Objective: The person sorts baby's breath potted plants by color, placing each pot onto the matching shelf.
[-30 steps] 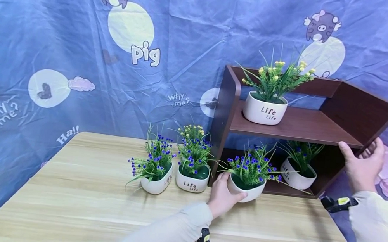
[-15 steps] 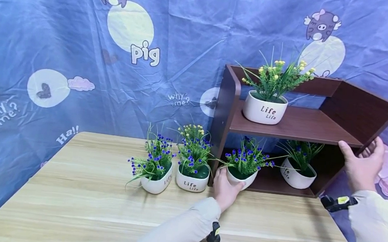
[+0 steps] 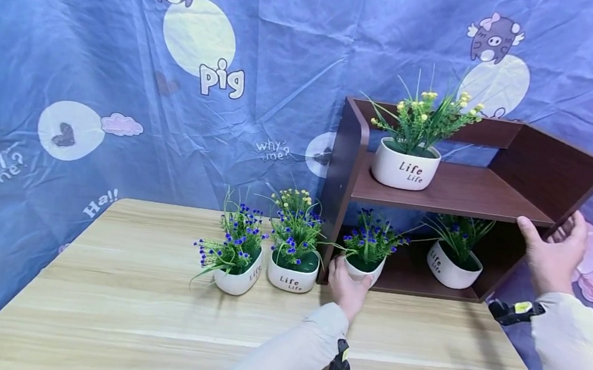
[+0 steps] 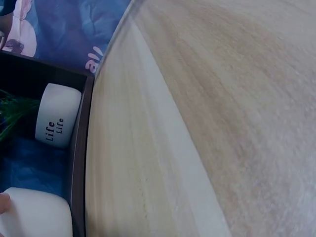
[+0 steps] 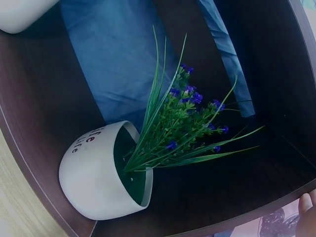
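My left hand (image 3: 348, 288) grips a white pot of blue artificial flowers (image 3: 363, 269) by its side, thumb at the front, at the left end of the lower tier of a dark brown two-tier desk shelf (image 3: 452, 185). The left wrist view shows only a fingertip (image 4: 4, 203) against this pot. My right hand (image 3: 558, 252) holds the shelf's right side panel, thumb in front and fingers partly hidden behind it. Another potted plant with blue flowers (image 5: 106, 173) stands on the lower tier at the right. On the upper tier stands a pot with yellow flowers (image 3: 405, 166).
Two more white flower pots stand on the wooden table (image 3: 155, 314) left of the shelf: one with blue flowers (image 3: 236, 277), the other with blue and yellow flowers (image 3: 292, 274). A blue printed curtain (image 3: 225, 142) hangs behind.
My left hand has carried the blue-flowered pot from the shelf's front edge back and slightly left into the lower tier. My right hand has kept its hold on the side panel.
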The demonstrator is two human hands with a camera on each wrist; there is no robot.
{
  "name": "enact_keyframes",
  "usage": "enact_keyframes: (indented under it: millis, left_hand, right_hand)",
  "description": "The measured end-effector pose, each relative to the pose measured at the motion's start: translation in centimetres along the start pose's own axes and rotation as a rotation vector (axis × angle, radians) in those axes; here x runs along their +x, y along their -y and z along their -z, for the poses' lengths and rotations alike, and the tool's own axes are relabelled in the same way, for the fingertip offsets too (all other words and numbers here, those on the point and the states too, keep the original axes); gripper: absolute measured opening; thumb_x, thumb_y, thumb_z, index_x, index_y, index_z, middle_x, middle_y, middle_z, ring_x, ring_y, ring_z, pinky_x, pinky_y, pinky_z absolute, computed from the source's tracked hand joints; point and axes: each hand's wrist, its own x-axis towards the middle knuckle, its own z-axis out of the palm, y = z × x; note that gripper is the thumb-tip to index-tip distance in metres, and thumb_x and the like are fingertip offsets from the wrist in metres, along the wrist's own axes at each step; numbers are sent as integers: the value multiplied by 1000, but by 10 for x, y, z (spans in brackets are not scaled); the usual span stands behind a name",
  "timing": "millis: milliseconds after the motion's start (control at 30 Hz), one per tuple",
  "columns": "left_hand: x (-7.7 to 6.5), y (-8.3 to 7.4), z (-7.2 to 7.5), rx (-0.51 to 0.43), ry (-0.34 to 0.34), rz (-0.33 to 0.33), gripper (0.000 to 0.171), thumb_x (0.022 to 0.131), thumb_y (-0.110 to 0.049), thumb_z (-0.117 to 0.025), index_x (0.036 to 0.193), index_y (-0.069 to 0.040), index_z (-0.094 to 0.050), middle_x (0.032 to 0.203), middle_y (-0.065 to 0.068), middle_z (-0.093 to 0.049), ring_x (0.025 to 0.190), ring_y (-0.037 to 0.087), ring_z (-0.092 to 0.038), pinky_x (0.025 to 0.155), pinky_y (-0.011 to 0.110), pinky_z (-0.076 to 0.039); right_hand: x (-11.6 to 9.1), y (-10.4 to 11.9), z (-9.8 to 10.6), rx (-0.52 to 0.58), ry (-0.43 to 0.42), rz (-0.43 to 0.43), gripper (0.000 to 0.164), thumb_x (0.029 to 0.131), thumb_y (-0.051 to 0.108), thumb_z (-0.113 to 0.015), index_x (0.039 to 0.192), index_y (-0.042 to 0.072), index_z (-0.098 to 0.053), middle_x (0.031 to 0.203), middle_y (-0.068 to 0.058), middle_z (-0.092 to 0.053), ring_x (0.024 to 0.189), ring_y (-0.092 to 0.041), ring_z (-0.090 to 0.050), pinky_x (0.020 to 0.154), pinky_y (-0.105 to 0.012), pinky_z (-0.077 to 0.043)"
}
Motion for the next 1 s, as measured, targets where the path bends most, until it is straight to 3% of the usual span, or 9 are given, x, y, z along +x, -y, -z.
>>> enact_keyframes:
  millis: [300,500,667,833,1000]
  left_hand:
    - [-4,1,-2,-24,25,-23,68,62,-13,-87,122,-1,-57,119,16,-56,106,33,-58,91,40,-49]
    - [-9,3,1,-47,93,-49,72,65,-8,-84,130,0,-53,129,21,-53,116,37,-54,97,43,-45]
    - [-13,4,1,-42,208,-63,82,70,-11,-83,140,2,-43,140,22,-47,125,36,-48,104,41,-41]
    - [-17,1,1,-24,370,-47,90,76,-15,-79,149,-1,-29,150,21,-35,133,33,-41,109,36,-36]
    - [-17,-2,3,46,570,-150,82,85,-12,-67,149,5,-19,152,29,-24,138,41,-31,110,45,-33]
  right_hand:
    - [2,-2,-1,71,-1,0,75,80,5,-75,142,20,-38,133,5,-47,122,-5,-43,102,-10,-30]
    - [3,-3,0,53,-6,-9,74,80,6,-75,143,21,-37,133,6,-47,122,-5,-43,102,-9,-30]
    - [1,-1,0,43,-10,-14,74,80,6,-75,142,21,-38,132,6,-47,121,-4,-43,101,-9,-30]
    - [1,-1,-1,56,-6,-16,74,80,5,-75,142,21,-38,132,6,-47,121,-5,-43,102,-9,-30]
    - [2,-2,-1,65,-3,-16,75,80,5,-75,143,21,-37,133,6,-46,122,-5,-42,102,-9,-30]
